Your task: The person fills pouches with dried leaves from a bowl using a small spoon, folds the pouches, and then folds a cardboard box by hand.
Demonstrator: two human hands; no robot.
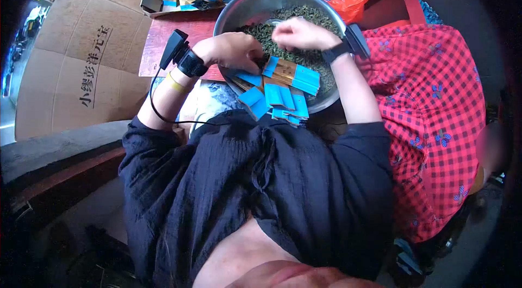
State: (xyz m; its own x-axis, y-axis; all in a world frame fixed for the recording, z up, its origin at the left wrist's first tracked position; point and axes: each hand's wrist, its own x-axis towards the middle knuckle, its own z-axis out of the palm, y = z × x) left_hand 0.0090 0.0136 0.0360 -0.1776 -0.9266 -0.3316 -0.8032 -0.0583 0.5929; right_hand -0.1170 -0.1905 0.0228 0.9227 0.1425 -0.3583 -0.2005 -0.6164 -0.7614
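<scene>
Lying crosswise over the near side of the steel bowl (232,14), the top packet (292,75) sits bodyward of the curled left hand (235,50), farther from the curled right hand (302,35), either grip's contents impossible to tell.

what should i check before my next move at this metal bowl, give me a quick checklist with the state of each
1. Loose green leaves available in the metal bowl: ok, plenty in view.
2. Right hand over the bowl: ok, fingers curled above the leaves.
3. Left hand contents: cannot tell, its fingers hide them.
4. Blue-and-gold packets neatly stacked: not ok, piled unevenly at the bowl's near side.
5. Left wrist cable clear of the leaves: ok, it runs back toward the body.
</scene>
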